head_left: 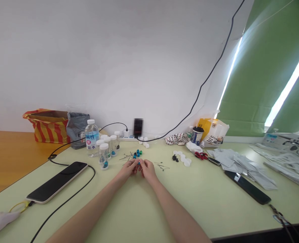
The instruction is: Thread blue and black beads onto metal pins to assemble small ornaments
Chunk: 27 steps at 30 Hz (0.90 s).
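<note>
Table (pixel 129 216): pale green, bearing a water bottle (pixel 91 141). Left hand (pixel 128 167): right of the bottle, fingers curled nearly closed. Right hand (pixel 148 169): farther right of it, likewise curled. Vials (pixel 104 153): clear, upright, just right of the bottle. Loose balls (pixel 138 153): well right of it, beyond the hands. Blue ball (pixel 139 163): right of the bottle, pinched between both hands' fingertips. Step, as judged: two-handed fingertip work; next move calls for steady, fine pressure.
</note>
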Available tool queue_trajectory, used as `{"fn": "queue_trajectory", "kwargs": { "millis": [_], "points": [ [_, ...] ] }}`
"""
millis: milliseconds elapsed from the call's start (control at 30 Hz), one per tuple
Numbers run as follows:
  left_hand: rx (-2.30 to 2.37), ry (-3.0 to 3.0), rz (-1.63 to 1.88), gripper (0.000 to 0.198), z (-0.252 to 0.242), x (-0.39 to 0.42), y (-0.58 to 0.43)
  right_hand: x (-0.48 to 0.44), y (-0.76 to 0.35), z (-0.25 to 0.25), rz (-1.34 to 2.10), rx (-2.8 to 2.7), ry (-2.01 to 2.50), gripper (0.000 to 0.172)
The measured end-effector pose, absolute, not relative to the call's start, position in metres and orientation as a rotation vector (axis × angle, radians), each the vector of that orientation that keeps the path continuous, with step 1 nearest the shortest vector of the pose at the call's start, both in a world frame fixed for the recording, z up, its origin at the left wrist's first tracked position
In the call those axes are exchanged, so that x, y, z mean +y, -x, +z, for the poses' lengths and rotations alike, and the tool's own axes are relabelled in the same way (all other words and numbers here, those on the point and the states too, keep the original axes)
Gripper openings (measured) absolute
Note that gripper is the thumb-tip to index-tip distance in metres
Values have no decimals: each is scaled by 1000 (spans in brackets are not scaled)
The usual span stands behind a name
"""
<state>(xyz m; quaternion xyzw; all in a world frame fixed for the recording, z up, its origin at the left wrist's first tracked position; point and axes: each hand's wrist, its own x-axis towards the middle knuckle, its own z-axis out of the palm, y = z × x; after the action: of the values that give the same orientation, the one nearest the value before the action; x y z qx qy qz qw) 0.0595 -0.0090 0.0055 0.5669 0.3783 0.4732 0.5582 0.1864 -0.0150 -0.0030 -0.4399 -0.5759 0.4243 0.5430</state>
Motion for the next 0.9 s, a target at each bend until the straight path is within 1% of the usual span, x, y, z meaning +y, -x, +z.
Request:
{"fn": "queue_trajectory", "kwargs": {
  "millis": [200,400,733,900],
  "points": [
    [896,-1274,1127,23,6,-10,-60,-15,-188,-2,988,-1385,1040,48],
    [938,-1090,1217,21,8,-9,-60,-5,-207,4,796,-1310,1121,45],
    [948,-931,1280,17,6,-5,-58,15,-282,6,322,-956,1494,26],
    [945,-939,1267,15,1,-1,-57,19,-319,0,203,-871,1660,22]
  ]
}}
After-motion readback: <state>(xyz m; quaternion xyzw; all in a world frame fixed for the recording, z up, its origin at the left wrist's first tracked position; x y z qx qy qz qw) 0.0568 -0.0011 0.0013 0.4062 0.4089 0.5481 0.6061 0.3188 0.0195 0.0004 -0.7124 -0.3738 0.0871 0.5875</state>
